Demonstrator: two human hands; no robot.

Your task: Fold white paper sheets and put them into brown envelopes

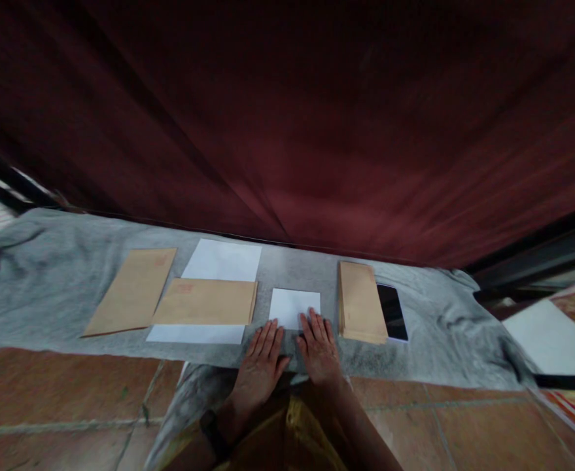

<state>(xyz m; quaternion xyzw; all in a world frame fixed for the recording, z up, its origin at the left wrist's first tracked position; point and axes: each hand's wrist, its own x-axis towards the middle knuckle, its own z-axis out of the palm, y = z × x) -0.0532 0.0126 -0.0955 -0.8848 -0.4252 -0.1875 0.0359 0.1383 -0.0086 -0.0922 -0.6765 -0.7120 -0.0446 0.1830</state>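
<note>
A small white sheet of paper (292,306), perhaps folded, lies on the grey cloth in front of me. My left hand (263,356) rests flat with fingers stretched out, its tips at the sheet's lower left corner. Over the lower right part of the sheet lies my right hand (318,343), fingers slightly spread. Neither hand grips anything. To the left, brown envelopes (203,301) lie across larger white sheets (223,256). A stack of brown envelopes (363,302) stands upright in orientation, flat on the cloth, right of my right hand.
Further left lie more brown envelopes (133,291). A dark-screened phone (392,313) sits beside the right stack, partly under it. The grey cloth (434,327) covers a long narrow surface. Behind it hangs a dark red curtain (287,131); tiled floor (71,386) shows in front.
</note>
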